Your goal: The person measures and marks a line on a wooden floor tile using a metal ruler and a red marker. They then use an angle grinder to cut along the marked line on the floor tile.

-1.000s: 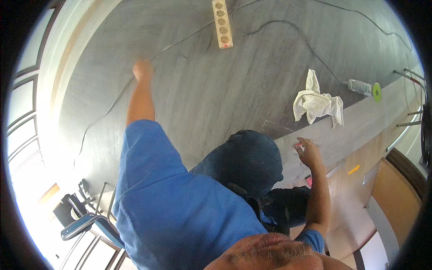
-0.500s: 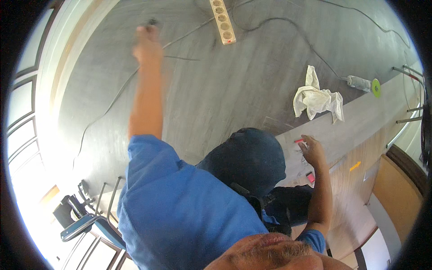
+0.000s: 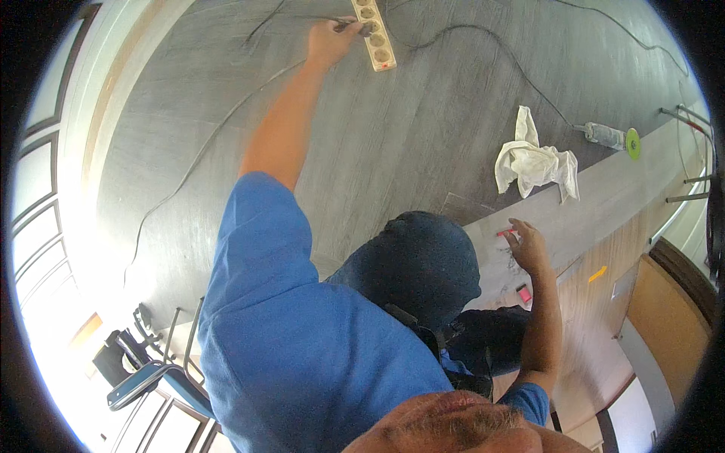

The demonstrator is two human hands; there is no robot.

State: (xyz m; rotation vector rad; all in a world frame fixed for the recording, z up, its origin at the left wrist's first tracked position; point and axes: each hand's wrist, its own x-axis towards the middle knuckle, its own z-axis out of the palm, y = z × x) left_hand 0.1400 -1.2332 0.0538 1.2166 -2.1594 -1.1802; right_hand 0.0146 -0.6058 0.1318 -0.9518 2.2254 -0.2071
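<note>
Plug (image 3: 368,30) is at the strip (image 3: 381,50), pinched from behind by the left hand (image 3: 333,40), seemingly to free its front; right hand (image 3: 531,249) half-curls by a red piece (image 3: 504,233), hold unclear.

Left hand (image 3: 332,41) outstretched, right hand (image 3: 531,250) half-curled

From view centre: open lane over grey floor (image 3: 370,143) toward 12, ending at power strip (image 3: 383,58). White cloth (image 3: 529,162), then green-disc tool (image 3: 604,136), obstruct 2. Knee (image 3: 427,257) blocks 4.
</note>
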